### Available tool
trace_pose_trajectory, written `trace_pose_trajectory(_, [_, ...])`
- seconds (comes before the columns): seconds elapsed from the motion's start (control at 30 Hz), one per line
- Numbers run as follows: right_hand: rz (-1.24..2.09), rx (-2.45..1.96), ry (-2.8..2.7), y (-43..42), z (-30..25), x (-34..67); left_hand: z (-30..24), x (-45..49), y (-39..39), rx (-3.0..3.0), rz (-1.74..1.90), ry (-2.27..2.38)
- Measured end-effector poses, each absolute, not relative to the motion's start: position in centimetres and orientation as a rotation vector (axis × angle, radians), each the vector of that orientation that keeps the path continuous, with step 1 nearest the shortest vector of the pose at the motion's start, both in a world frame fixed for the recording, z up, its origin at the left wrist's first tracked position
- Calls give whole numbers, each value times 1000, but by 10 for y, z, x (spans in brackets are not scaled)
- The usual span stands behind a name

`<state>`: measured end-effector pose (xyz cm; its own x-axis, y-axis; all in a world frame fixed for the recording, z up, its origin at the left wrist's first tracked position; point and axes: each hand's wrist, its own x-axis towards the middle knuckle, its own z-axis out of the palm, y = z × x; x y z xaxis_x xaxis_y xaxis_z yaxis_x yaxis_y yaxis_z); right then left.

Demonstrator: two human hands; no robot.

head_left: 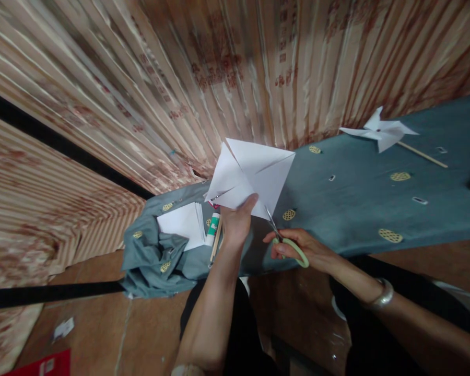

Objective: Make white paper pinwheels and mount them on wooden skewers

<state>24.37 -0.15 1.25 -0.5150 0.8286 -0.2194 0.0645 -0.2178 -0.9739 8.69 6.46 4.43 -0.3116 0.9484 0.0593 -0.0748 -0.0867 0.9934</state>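
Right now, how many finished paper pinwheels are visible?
1. The paper pinwheel lies on the grey-blue tablecloth at the far right. The left hand holds only a creased sheet; others may be hidden.

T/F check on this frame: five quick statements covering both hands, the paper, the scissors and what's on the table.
1. The left hand holds up a creased white paper square. True.
2. The right hand holds scissors with red handles. False: the handles are pale green.
3. A paper pinwheel on a stick lies on the cloth-covered table. True.
4. The paper stack lies on the floor. False: it lies on the table, next to a glue stick.
5. The right wrist is bare. False: it wears a silver bangle.
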Motion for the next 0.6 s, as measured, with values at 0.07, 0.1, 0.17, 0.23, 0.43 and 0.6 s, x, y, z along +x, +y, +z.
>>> trace_pose_trajectory(0.07, [1792, -1080, -1488, -1, 13, 244, 43, 86, 65, 1125, 1570, 1310])
trace_pose_trajectory(0.1, [1789, -1082, -1486, -1, 13, 244, 42, 86, 64, 1152, 1570, 1329])
trace_pose_trajectory(0.17, [1779, -1084, -1483, -1, 13, 244, 42, 85, 64, 1189, 1552, 1363])
trace_pose_trajectory(0.23, [1774, -1079, -1485, 0, 13, 245, 43, 85, 63, 1208, 1533, 1376])
trace_pose_trajectory(0.43, [1740, -1066, -1498, 0, 12, 244, 48, 89, 60, 1215, 1539, 1337])
trace_pose_trajectory(0.6, [1727, -1071, -1496, 0, 11, 245, 49, 91, 60, 1178, 1563, 1284])
